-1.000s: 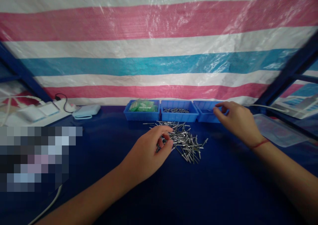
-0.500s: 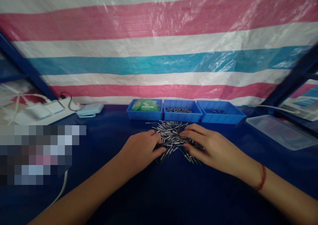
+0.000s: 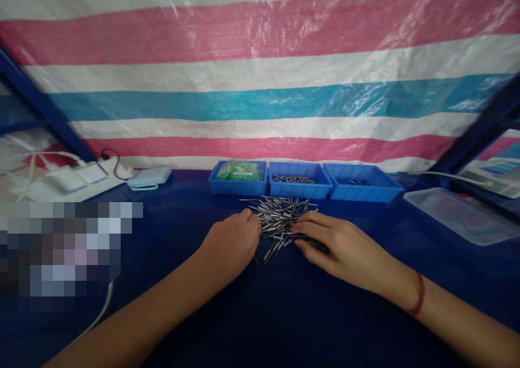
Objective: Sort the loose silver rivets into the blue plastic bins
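A heap of thin silvery blind rivets (image 3: 278, 216) lies on the dark blue table between my hands. My left hand (image 3: 235, 240) rests at the heap's left edge, its fingers curled in and the thumb hidden. Whether it grips any rivets cannot be seen. At the right side, my right hand (image 3: 329, 240) is cupped over the heap, with thumb and fingers apart and touching rivets. Dark rivets show in the gap under its palm. A red cord circles the right wrist.
Behind the heap stand three blue bins: the left bin (image 3: 238, 187) with green packets, the middle bin (image 3: 300, 189) with rivets, the right bin (image 3: 365, 192) with a few. A clear plastic lid (image 3: 463, 216) lies right; a power strip (image 3: 81, 181) and light blue case (image 3: 150, 178) lie left.
My right hand has pushed slightly left, and the loose rivets near its thumb no longer show at the front. My left hand's fingers have curled in, hiding its thumb.
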### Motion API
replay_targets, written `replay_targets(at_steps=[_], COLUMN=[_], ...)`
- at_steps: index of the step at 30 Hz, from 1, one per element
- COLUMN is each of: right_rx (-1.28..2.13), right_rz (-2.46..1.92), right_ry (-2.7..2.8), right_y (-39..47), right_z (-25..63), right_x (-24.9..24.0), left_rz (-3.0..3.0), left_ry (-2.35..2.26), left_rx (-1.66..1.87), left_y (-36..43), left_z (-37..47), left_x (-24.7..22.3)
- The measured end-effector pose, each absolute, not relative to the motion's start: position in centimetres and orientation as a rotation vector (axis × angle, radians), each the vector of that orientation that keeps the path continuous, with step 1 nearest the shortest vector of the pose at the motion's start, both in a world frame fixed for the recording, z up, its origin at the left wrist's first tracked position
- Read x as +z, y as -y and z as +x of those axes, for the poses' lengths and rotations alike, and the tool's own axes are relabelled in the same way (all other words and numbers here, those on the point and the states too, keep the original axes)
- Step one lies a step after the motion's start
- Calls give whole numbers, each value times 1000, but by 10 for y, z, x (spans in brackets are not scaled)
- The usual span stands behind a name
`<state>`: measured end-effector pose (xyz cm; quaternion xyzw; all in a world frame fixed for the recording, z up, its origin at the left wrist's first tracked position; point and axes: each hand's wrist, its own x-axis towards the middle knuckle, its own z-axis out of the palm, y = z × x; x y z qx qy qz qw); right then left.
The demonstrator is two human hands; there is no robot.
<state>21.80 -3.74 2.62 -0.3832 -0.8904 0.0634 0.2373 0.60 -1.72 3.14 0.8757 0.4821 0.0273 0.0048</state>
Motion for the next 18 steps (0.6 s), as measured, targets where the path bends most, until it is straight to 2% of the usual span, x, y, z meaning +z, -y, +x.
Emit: replay_targets(at_steps=[4,10,18], right_rx=[155,212,415], right_rz=[-1112,-1150,-1053], right_ry=[2411,2356,2258], right_y=[40,45,46], right_z=[216,211,207], right_x=[25,26,28], left_rz=[2828,2858,2441], left_ry=[-1523,-1244,-1053], left_rx=[203,378,836], left_y=[17,25,33], left_z=[9,17,22], left_x=[29,37,35])
